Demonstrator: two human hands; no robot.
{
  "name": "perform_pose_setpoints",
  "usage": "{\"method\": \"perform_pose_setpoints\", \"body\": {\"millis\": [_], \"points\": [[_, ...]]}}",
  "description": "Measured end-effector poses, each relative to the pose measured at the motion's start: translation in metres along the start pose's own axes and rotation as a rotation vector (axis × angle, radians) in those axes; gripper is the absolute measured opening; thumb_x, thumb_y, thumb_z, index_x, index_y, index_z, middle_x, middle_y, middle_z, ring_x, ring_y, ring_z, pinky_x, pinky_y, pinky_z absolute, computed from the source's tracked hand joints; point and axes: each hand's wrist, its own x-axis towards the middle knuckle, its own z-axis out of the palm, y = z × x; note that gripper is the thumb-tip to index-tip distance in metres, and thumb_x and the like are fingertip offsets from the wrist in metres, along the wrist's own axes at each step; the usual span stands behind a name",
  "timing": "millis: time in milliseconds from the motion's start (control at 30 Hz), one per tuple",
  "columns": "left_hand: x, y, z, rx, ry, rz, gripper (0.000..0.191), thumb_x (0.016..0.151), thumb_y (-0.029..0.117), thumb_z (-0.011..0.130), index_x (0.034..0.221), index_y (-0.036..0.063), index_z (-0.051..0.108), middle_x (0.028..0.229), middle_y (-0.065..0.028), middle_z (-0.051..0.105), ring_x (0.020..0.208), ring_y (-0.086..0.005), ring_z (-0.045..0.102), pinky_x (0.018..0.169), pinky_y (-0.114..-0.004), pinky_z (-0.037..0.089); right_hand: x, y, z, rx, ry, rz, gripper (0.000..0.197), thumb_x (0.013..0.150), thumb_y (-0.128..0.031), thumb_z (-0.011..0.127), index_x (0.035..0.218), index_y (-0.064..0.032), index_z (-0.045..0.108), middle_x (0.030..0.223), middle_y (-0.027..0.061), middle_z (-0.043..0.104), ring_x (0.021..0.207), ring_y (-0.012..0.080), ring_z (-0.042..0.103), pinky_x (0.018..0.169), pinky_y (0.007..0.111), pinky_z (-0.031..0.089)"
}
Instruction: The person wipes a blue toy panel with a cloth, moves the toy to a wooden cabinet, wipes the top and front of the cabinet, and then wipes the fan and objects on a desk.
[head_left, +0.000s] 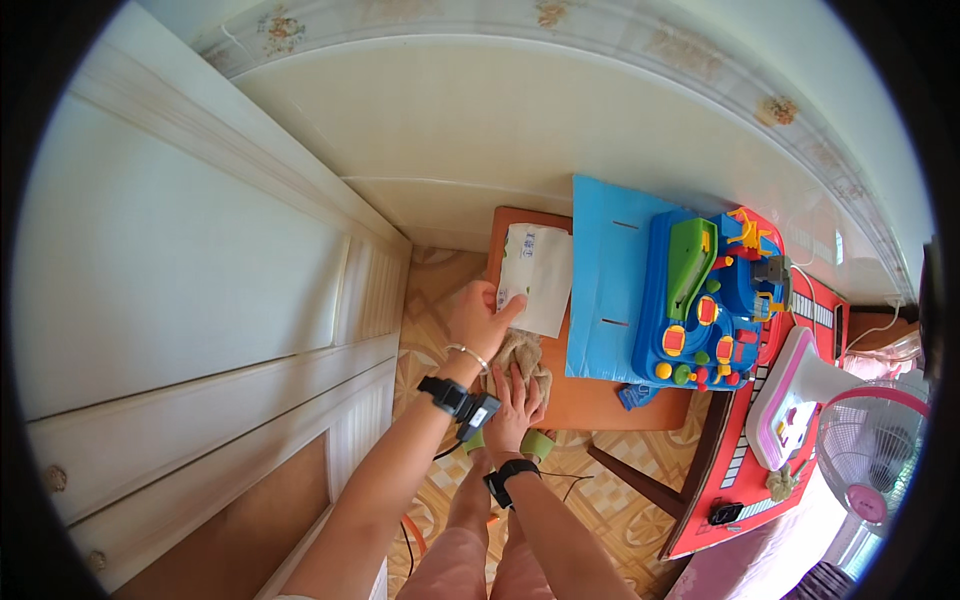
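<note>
My left hand (480, 315) grips the near left corner of a white tissue pack (540, 277), thumb on top. The pack bears writing and lies on the left part of an orange-brown tabletop (600, 405). Just below it, my right hand (512, 409) lies flat with spread fingers on a crumpled beige cloth (525, 356), which rests on the tabletop against the pack's near edge. To the right, a light blue board (607, 285) covers part of the tabletop, with a blue toy track set (705, 300) on its right side.
A small blue packet (637, 395) lies near the table's front edge. At right, a red-topped table (697, 517) holds a white-and-pink toy board (780, 405) and a black object (725, 514); a pink-and-white fan (870, 450) stands beside it. A white cabinet (225, 247) is at left. Cables lie on the floor.
</note>
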Motion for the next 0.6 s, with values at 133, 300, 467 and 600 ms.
{"method": "perform_pose_setpoints", "body": {"millis": [133, 300, 467, 600], "points": [[0.015, 0.017, 0.022, 0.237, 0.071, -0.015, 0.066, 0.073, 0.056, 0.072, 0.101, -0.0020, 0.056, 0.104, -0.0197, 0.059, 0.093, -0.0313, 0.060, 0.077, -0.038, 0.049, 0.001, 0.003, 0.000, -0.005, 0.010, -0.010, 0.067, 0.073, -0.012, 0.061, 0.136, -0.0309, 0.049, 0.146, -0.0006, 0.038, 0.133, 0.0329, 0.028, 0.104, 0.057, 0.017], [0.032, -0.011, 0.041, 0.335, 0.106, 0.034, 0.056, 0.082, 0.052, 0.063, 0.101, -0.0013, 0.059, 0.101, -0.0242, 0.062, 0.095, -0.0399, 0.060, 0.079, -0.046, 0.049, 0.007, 0.001, 0.002, 0.013, -0.008, 0.003, 0.063, 0.075, -0.018, 0.064, 0.135, -0.0310, 0.051, 0.146, -0.0010, 0.039, 0.133, 0.0313, 0.029, 0.104, 0.056, 0.017], [0.035, -0.048, 0.017, 0.242, -0.015, -0.062, 0.039, 0.095, 0.035, 0.047, 0.097, -0.0002, 0.064, 0.081, -0.0254, 0.065, 0.080, -0.0443, 0.061, 0.071, -0.051, 0.047, 0.011, -0.010, -0.008, 0.043, -0.042, 0.006, 0.058, 0.082, -0.023, 0.064, 0.137, -0.0311, 0.048, 0.146, -0.0014, 0.039, 0.134, 0.0313, 0.028, 0.104, 0.058, 0.017], [0.004, -0.078, -0.019, -0.038, 0.078, -0.226, 0.040, 0.097, 0.033, 0.050, 0.096, -0.0043, 0.063, 0.069, -0.0039, 0.059, 0.065, -0.0126, 0.052, 0.059, -0.032, 0.043, 0.012, -0.001, -0.007, -0.031, -0.048, 0.043, 0.058, 0.084, -0.020, 0.063, 0.139, -0.0289, 0.045, 0.148, 0.0003, 0.035, 0.136, 0.0339, 0.024, 0.106, 0.060, 0.014]]}}
